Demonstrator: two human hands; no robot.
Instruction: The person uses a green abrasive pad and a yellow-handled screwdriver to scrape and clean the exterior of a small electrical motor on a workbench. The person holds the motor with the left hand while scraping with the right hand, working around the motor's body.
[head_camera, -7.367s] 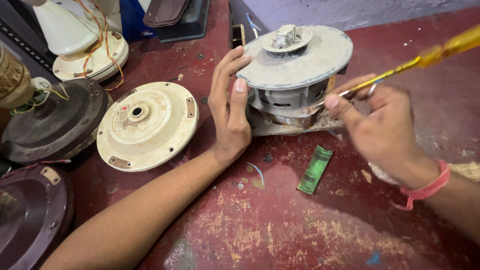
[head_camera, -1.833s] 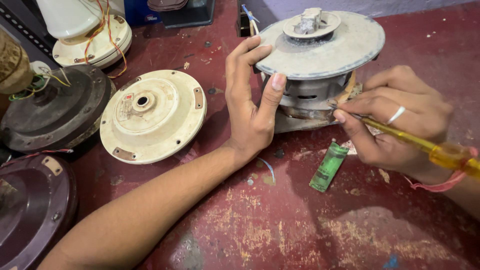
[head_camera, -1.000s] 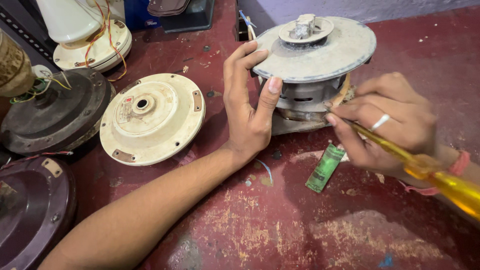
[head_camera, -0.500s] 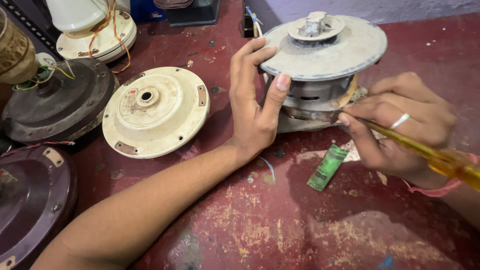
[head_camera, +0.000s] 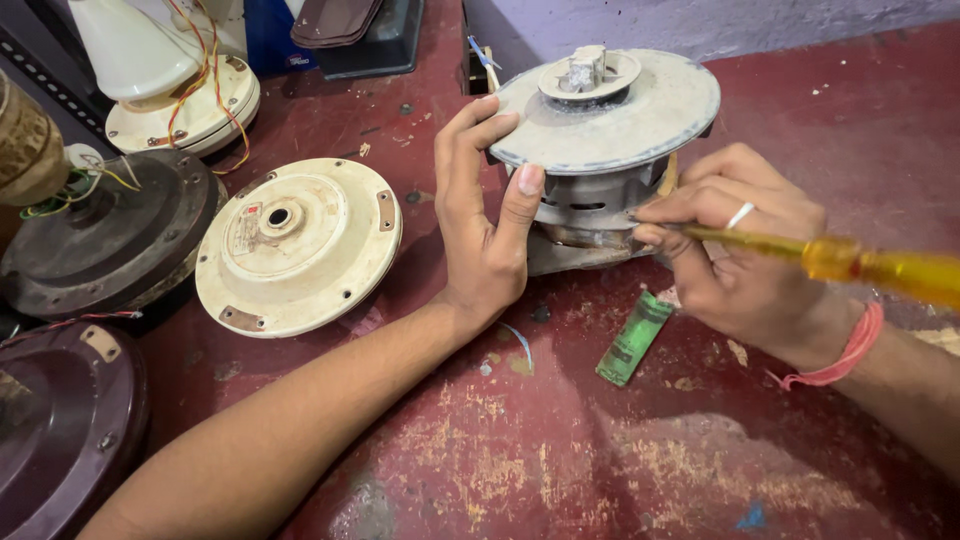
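Grey, dust-caked fan motor upright on a worn red surface, broad round cap on top with a stubby shaft hub at its centre, slotted metal core showing beneath the rim. Yellow-handled screwdriver lying almost level from the right, thin shank pointing left, tip touching the motor's lower side below the cap.
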